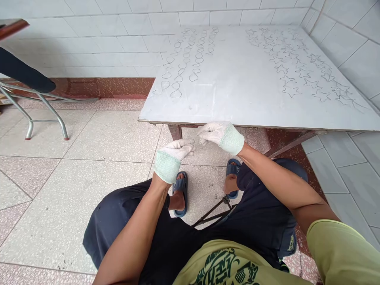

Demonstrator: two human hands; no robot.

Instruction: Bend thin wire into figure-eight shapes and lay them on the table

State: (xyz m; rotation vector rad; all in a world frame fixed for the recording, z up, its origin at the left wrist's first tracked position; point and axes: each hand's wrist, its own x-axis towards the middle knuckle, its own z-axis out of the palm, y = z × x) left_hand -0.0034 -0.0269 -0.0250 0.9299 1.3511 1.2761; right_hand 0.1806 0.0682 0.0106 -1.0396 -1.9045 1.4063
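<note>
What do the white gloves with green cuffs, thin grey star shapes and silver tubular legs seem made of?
White gloves with green cuffs: matte knitted fabric, from the fine ribbing; fibre unclear. Thin grey star shapes: probably bent metal wire, given their slender, angular outlines. Silver tubular legs: likely shiny metal, from bright highlights.

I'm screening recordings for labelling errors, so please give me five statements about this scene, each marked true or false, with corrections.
1. The left hand and right hand both wear pale gloves. True.
2. Star shapes lie toward the right of the tabletop in the picture. True.
3. The right hand is pressed flat on the tabletop. False: its thumb and fingers are drawn together at the near edge.
4. The looped shapes lie on the floor. False: the looped shapes are on the tabletop.
5. White boots are worn. False: dark blue sandals.
</note>
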